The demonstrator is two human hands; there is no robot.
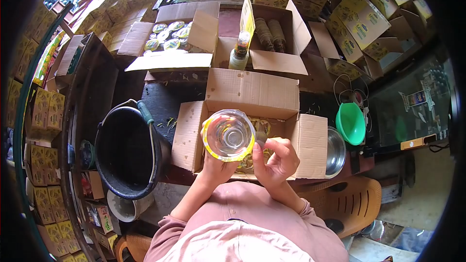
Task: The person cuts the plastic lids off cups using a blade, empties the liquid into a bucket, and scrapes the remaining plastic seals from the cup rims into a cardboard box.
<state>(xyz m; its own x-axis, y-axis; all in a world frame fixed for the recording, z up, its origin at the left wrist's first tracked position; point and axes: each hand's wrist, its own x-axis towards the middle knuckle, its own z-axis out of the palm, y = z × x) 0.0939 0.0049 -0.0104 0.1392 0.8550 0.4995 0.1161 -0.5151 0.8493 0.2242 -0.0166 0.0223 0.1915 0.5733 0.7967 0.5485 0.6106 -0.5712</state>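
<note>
My left hand [215, 166] is wrapped round a clear plastic cup [232, 131] with a yellow printed band at its rim, raised over an open cardboard box [252, 87]. Its mouth faces me, and I see down to the ringed bottom. Close by the cup's right rim, my right hand [280, 162] has thumb and forefinger pinched together, the other fingers curled. What lies in that pinch, if anything, is too small to tell. Inside the box, partly hidden by my hands, are yellow-printed items [262, 127].
Left stands a black bucket [126, 150]; right, a green bowl [350, 123] and a metal bowl [335, 153]. Behind are a box of sealed cups [170, 36], a box with stacked cups [269, 34] and a bottle [240, 51]. An orange chair [347, 201] is at lower right.
</note>
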